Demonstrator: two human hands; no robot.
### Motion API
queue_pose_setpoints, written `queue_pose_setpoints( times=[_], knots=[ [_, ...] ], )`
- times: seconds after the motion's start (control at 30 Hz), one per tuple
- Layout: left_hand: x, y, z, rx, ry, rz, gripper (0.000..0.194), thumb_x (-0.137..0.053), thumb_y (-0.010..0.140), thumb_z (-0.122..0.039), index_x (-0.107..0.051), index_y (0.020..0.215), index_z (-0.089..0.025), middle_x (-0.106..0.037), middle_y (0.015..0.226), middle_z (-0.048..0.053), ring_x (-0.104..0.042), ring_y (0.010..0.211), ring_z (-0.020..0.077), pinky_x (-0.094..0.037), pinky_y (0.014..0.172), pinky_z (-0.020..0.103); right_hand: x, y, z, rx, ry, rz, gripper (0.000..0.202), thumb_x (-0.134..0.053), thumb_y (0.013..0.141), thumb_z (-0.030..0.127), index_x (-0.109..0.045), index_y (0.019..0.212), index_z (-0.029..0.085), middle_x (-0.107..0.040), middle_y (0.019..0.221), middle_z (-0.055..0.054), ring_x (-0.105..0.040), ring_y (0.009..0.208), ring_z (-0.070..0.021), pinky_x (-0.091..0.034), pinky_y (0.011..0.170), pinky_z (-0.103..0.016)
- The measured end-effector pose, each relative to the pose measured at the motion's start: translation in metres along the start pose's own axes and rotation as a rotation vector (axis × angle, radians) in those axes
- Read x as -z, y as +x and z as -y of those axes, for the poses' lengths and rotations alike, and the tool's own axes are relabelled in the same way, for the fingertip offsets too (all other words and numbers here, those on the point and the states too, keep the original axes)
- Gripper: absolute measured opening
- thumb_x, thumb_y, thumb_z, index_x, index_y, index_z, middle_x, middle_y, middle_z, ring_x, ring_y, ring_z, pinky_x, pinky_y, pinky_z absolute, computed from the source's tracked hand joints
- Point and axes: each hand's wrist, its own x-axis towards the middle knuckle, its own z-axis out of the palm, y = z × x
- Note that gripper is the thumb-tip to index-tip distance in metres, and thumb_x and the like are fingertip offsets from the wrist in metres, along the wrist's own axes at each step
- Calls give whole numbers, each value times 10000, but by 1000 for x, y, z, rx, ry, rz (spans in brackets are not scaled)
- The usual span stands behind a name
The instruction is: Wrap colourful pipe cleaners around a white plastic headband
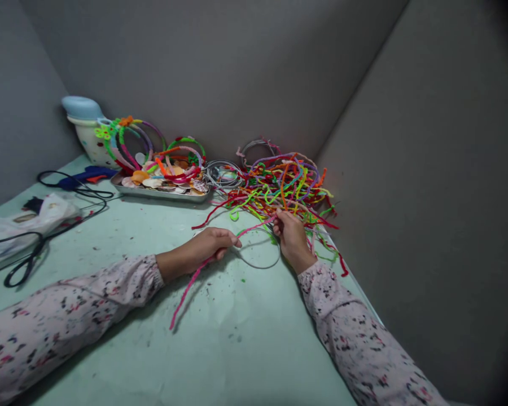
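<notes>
A pink pipe cleaner (190,286) stretches between my two hands, its loose end hanging toward the near left. My left hand (215,245) is closed around the middle of it. At its far end, my right hand (290,234) pinches the pipe cleaner between thumb and fingers. A thin grey wire ring (260,267) is between and just below my hands; whether either hand also grips it I cannot tell. Behind my right hand lies a tangled heap of colourful pipe cleaners (283,186).
A metal tray (165,195) holds shells and pipe-cleaner-wrapped rings. Coiled grey wire rings (223,173) sit beside it. Farther left are a cream cup with a blue lid (87,127), a blue tool (84,176), a black cable (40,242) and a white plastic bag (8,237). Grey walls enclose the table.
</notes>
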Motion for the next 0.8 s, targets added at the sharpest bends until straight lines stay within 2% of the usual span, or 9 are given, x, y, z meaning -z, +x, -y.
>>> queue_pose_setpoints(
  times=[0.17, 0.27, 0.53, 0.8],
  knots=[
    [-1, -4, -5, 6, -1, 114, 358, -589, 812, -443, -654, 965, -126, -522, 540, -33, -372, 396, 51, -226, 382, 184, -2, -1, -2, -22, 31, -13, 236, -729, 662, 362, -584, 673, 176, -515, 556, 65, -443, 458, -35, -310, 376, -132],
    [-2, -5, -7, 4, -44, 143, 368, -590, 820, -453, -647, 971, -123, -577, 594, -12, -432, 421, 51, -275, 399, 178, -8, -8, -4, -17, 3, 14, 250, -724, 674, 381, -585, 667, 174, -518, 564, 60, -445, 465, -36, -313, 387, -139],
    [-2, 0, -2, -18, -157, 100, 340, -598, 832, -432, -636, 957, -118, -589, 591, -13, -457, 403, 41, -321, 407, 164, -25, -25, -7, -32, -115, 169, 261, -695, 713, 420, -600, 691, 177, -526, 583, 54, -441, 471, -47, -323, 421, -165],
    [-2, 1, -1, -21, -136, 96, 306, -553, 869, -405, -638, 926, -117, -579, 554, -18, -452, 375, 38, -301, 382, 153, -16, -18, -10, -19, -93, 160, 250, -699, 703, 398, -567, 682, 187, -519, 601, 56, -442, 473, -51, -319, 428, -175]
  ],
)
